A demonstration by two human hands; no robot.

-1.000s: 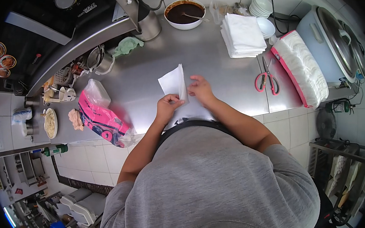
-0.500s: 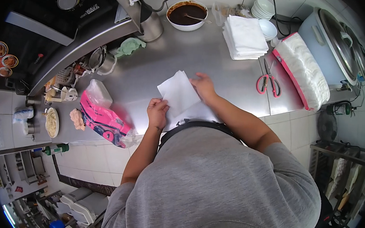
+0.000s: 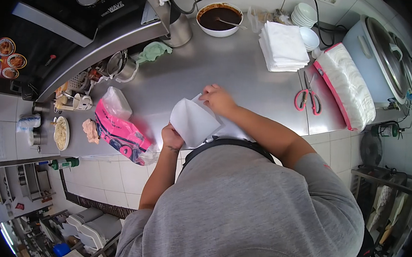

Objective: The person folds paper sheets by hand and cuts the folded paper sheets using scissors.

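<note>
A white paper napkin, its near layer bowed up, is held just above the steel counter close to my body. My left hand is closed on its lower left edge, the fingertips partly behind the sheet. At the upper right corner, my right hand pinches the napkin between bent fingers. Left of my left hand lies a pink plastic package with clear wrap. Beyond my right hand, a stack of folded white napkins sits at the back, and pink-handled scissors lie to the right.
A bowl of dark sauce with a spoon stands at the back wall. To the right are a pink-edged pack of white napkins and a large lidded container. A microwave overhangs the left, above a green cloth.
The napkin has spread and bowed up between my hands. My right hand has moved left and closed on its upper corner; my left hand has slid lower along the edge. The view shifted slightly.
</note>
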